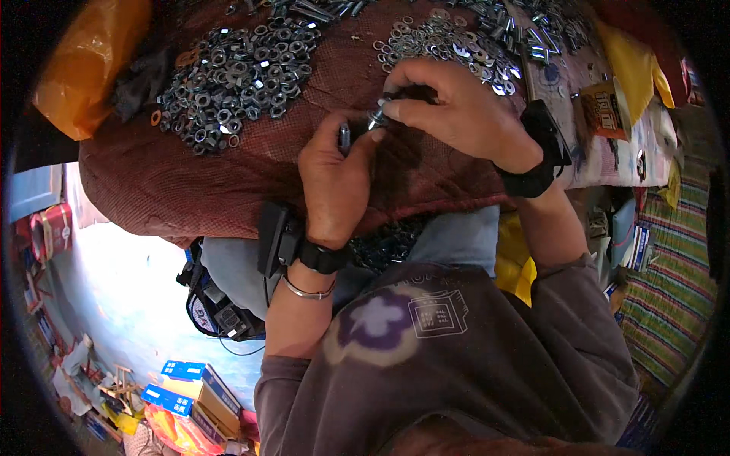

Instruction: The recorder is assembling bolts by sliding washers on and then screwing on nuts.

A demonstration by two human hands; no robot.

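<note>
Over the cloth-covered table, my left hand (334, 178) is closed around a short shiny metal bolt (344, 137), whose end shows between thumb and forefinger. Beside it, a second bolt (376, 119) with a ring-like part around it spans the gap between my hands. The thumb and fingers of my right hand (456, 110) pinch its upper end, and my left thumb tip touches the lower end. Whether that ring is a nut or a washer I cannot tell. Just beyond my right fingers lies a pile of washers (430, 42). Farther left is a heap of hex nuts (243, 80).
Several metal bolts and sleeves (532, 34) lie at the far right, with more bolts (312, 9) at the far edge. A dark red cloth (175, 190) covers the table. An orange plastic bag (95, 64) hangs at the left; a small orange packet (602, 110) is at the right.
</note>
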